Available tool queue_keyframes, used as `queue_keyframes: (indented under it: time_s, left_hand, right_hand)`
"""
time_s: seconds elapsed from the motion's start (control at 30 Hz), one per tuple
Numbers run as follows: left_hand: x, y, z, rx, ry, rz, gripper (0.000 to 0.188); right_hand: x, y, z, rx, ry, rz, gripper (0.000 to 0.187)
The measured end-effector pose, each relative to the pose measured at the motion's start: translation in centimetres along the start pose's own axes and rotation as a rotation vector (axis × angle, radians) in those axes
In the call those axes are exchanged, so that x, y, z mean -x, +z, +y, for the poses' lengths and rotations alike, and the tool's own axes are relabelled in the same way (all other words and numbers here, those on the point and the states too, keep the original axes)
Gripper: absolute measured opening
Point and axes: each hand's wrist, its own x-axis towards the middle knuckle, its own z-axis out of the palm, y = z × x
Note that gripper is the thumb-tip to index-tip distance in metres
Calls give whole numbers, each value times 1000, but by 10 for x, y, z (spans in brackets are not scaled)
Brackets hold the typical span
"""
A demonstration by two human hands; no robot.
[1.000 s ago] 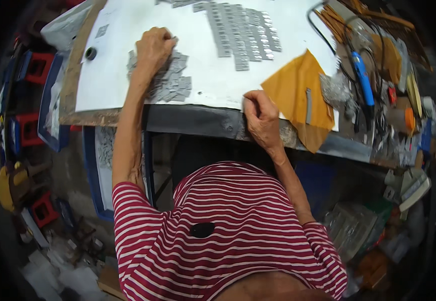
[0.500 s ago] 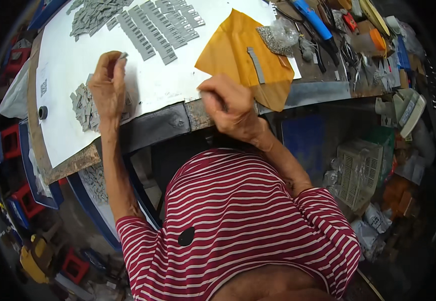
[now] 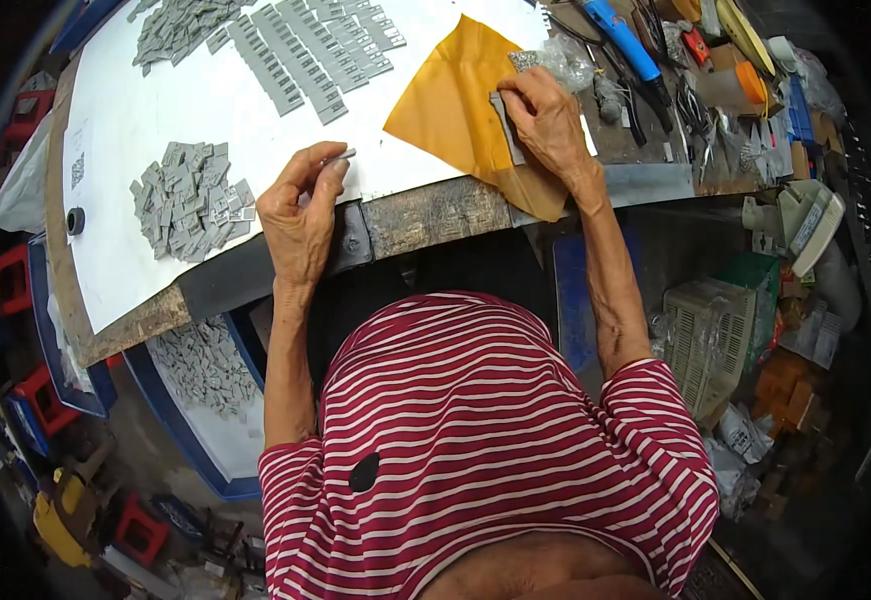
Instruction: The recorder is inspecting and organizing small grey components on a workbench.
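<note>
My left hand point(image 3: 300, 210) pinches a small flat grey piece point(image 3: 346, 155) between thumb and fingers, just above the table's front edge. Over the orange-yellow sheet point(image 3: 450, 100), my right hand point(image 3: 550, 120) has its fingertips closed at a grey notched strip point(image 3: 508, 130); whether they grip it or something smaller is hidden. A loose heap of grey pieces point(image 3: 190, 200) lies left of my left hand. Farther back are neat rows of grey pieces point(image 3: 290, 55) and a larger heap point(image 3: 180, 35). A bag of small metal bits point(image 3: 525, 60) lies beyond my right hand.
Pliers, a blue-handled tool point(image 3: 623, 38) and an orange-lidded jar point(image 3: 745, 85) crowd the table's right side. A small black ring point(image 3: 75, 220) sits at the left edge. Below the table stands a blue-rimmed tray point(image 3: 225, 480) with more grey pieces.
My left hand has moved right, away from the near heap, with the grey piece in its fingers. My right hand has gone right and forward from the table edge onto the orange-yellow sheet.
</note>
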Motion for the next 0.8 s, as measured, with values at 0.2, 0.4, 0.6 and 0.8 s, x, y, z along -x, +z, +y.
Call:
queue_keyframes:
  time_s: [0.2,0.4,0.6,0.8]
  left_hand:
    - [2,1,-2,-6,20,-8,17]
    - [3,0,-4,-9,73,-6,17]
    - [4,0,-2,3,53,-20,18]
    - [4,1,1,85,40,-66,17]
  right_hand:
    - [-5,-4,-2,31,-120,-105,8]
    - [-10,-4,0,131,-252,-168,8]
    - [-11,1,4,184,-292,-171,9]
    - [-10,2,7,165,-284,-101,9]
